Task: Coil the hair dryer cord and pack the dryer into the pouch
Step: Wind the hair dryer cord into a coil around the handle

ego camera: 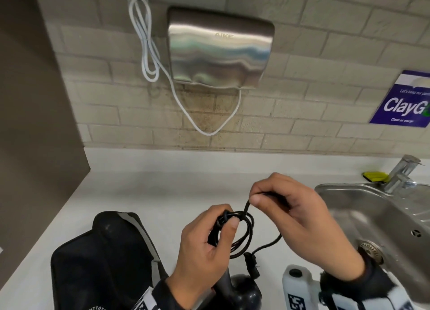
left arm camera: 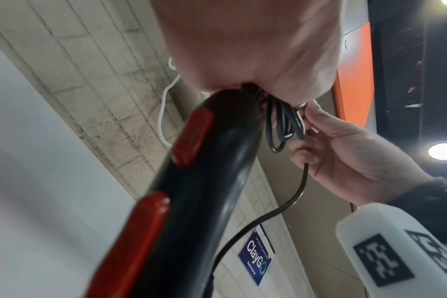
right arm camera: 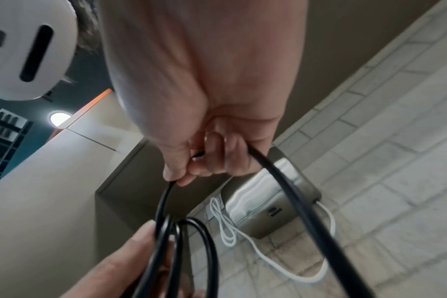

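Note:
My left hand [ego camera: 226, 219] grips several loops of the black cord [ego camera: 252, 223] above the white counter. In the left wrist view the loops [left arm camera: 281, 129] hang from that hand beside the dryer's black handle with red buttons [left arm camera: 204, 171]. My right hand [ego camera: 254, 194] pinches a strand of the cord just above the coil, thumb against forefinger, as the right wrist view also shows [right arm camera: 179, 179]. The rest of the cord trails down to the plug [ego camera: 250, 262] hanging over the counter. The dryer's dark body [ego camera: 244, 291] is at the bottom edge. The black pouch [ego camera: 100, 263] lies to the left.
A steel sink [ego camera: 384, 216] with a faucet [ego camera: 400, 172] and a yellow sponge [ego camera: 374, 176] is on the right. A steel hand dryer [ego camera: 218, 49] with a white cable [ego camera: 202, 128] hangs on the tiled wall. A brown wall panel bounds the counter's left.

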